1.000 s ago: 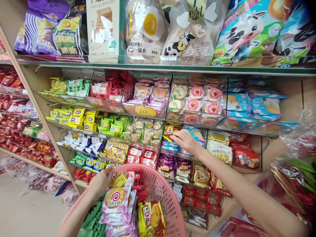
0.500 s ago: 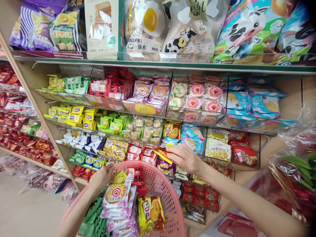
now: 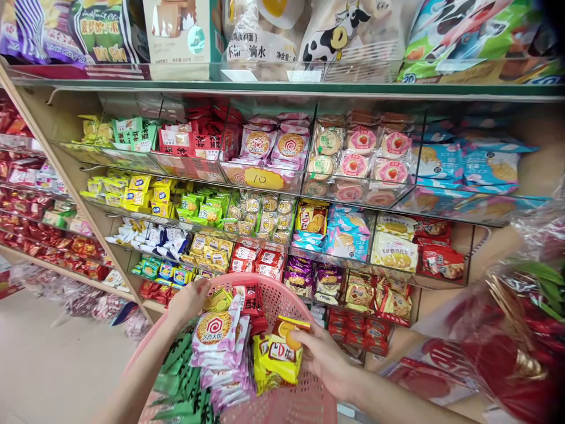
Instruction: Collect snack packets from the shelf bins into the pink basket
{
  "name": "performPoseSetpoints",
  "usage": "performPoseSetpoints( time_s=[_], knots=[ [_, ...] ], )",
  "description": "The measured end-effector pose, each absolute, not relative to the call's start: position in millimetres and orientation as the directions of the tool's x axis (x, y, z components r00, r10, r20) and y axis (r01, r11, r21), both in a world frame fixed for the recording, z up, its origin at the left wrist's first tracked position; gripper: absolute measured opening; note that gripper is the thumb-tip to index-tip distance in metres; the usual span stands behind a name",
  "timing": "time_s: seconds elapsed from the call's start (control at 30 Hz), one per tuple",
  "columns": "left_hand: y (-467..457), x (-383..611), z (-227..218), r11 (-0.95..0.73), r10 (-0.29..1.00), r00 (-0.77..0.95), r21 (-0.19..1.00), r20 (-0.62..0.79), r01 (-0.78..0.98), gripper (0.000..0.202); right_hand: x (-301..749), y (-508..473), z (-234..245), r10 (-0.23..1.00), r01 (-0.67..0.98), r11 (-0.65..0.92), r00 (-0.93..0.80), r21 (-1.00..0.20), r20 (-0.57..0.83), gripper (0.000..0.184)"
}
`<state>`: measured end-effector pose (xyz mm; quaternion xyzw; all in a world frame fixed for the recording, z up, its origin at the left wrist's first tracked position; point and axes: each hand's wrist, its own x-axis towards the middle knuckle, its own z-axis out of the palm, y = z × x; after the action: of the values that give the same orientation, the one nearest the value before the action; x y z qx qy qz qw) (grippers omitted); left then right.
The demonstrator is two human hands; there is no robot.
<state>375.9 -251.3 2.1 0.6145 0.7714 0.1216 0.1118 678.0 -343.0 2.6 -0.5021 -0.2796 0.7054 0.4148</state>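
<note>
In the head view, the left hand (image 3: pixel 189 301) is closed on the far rim of the pink basket (image 3: pixel 282 296); the right hand (image 3: pixel 324 358) pinches a yellow-and-brown packet (image 3: pixel 286 348) inside the basket's right side, overlapping another yellow packet (image 3: pixel 261 370); pink-and-white packets (image 3: pixel 218 338) lie to its left, green packets (image 3: pixel 179 380) beyond those; stocked shelves (image 3: pixel 282 88) stand behind.

Pink basket (image 3: pixel 289 299), perforated, open-topped and partly filled, grasped at its far left rim; yellow-and-brown biscuit packet (image 3: pixel 283 346), glossy, held slanting at the right part of the basket's mouth, its printed face toward the viewer
</note>
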Motion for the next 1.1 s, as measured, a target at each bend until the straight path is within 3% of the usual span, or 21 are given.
performPoseSetpoints(
  time_s=[0.23,0.7,0.93,1.1],
  knots=[
    [-252.8,374.2,1.4,0.219,0.975,-0.218,0.291,-0.035,0.931,0.045,664.8,-358.3,-26.2,0.816,-0.425,-0.554,-0.107,-0.716,-0.568,0.037],
    [-258.1,371.3,4.2,0.245,0.969,-0.24,0.299,-0.053,0.922,0.045,628.9,-363.4,-47.6,0.792,-0.7,-0.351,0.132,-0.622,-0.596,0.05],
    [-259.3,370.7,6.3,0.229,0.973,-0.231,0.294,-0.026,0.928,0.044,627.0,-372.7,-45.7,0.802,-0.613,-0.4,0.126,-0.682,-0.584,0.055],
    [-260.0,372.6,10.2,0.241,0.97,-0.241,0.283,-0.033,0.928,0.044,634.4,-375.8,-48.1,0.807,-0.412,-0.459,0.178,-0.787,-0.563,0.049]
  ],
)
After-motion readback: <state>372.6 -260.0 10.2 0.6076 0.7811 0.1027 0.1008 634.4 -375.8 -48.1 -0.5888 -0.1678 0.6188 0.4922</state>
